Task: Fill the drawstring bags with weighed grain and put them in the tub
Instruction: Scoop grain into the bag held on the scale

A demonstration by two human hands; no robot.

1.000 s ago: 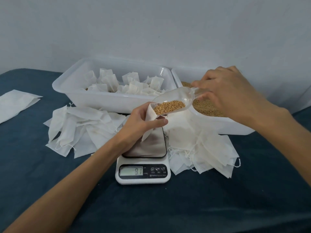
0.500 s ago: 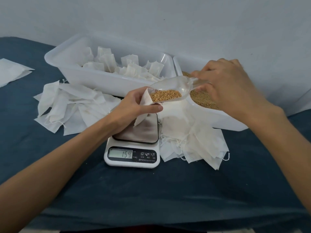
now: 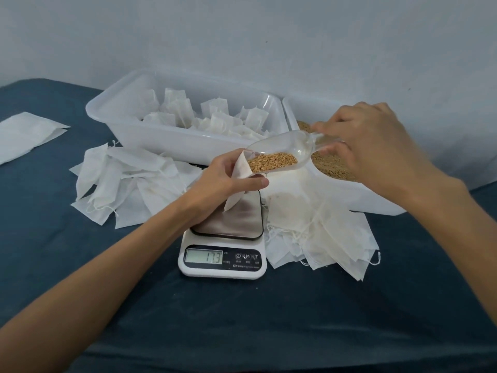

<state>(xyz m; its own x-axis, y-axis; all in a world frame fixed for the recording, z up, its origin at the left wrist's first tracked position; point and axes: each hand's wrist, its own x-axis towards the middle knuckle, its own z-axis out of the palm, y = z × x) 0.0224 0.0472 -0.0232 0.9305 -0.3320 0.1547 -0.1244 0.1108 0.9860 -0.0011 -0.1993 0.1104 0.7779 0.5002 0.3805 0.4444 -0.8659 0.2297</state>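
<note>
The scale [image 3: 222, 258] readout has climbed again since half a second back, now showing 173, while the clear scoop [image 3: 279, 152] has tipped no further and most of its grain [image 3: 271, 160] sits near the lip. The left hand [image 3: 228, 179] pinches the drawstring bag [image 3: 239, 181] at its mouth, thumb underneath and fingers curled over the top edge, holding the opening wide right at the scoop's lip so kernels slide in rather than scatter; the bag's bottom hangs down to the steel platform just below that hand, which looks like the reason the reading moves as grain goes in. The right hand [image 3: 376, 146] is closed round the scoop's handle, held level with the left hand and just beyond it, a shallow tilt that I'd judge is meant to trickle rather than dump. Directly under the right hand sits the grain bin [image 3: 376, 203], handy for a refill or for tipping back any surplus. Beyond the left hand stands the tub [image 3: 161, 141], already holding a good many filled bags, an easy reach for this one's drop. Empty bags [image 3: 322, 232] are heaped below the right wrist, and another pile [image 3: 121, 184] lies outboard of the left forearm, both within easy grab.
</note>
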